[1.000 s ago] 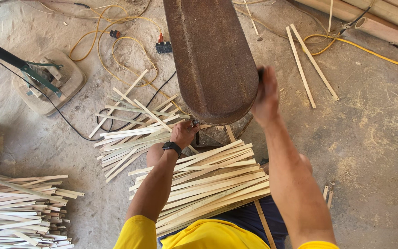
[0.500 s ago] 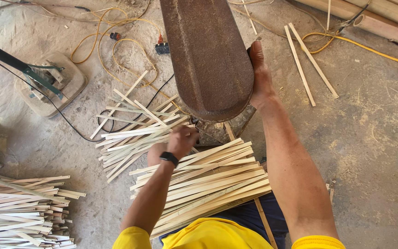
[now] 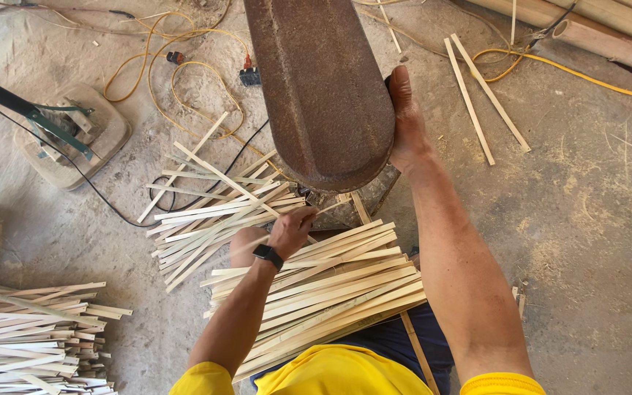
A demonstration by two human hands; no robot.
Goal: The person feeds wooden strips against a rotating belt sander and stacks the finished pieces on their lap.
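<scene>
A rusty brown machine housing reaches down from the top of the view. My right hand presses flat against its right side. My left hand, a black watch on its wrist, is closed on a thin bamboo strip that points toward the base of the machine. A bundle of pale bamboo strips lies across my lap under both arms.
Loose strips are scattered on the dusty floor left of the machine. A bigger pile lies at the lower left. Yellow cable and a black cord loop near a fan base. Two strips and bamboo poles lie upper right.
My right hand has slid up along the machine's right side. My left hand has drawn back slightly toward me with the strip.
</scene>
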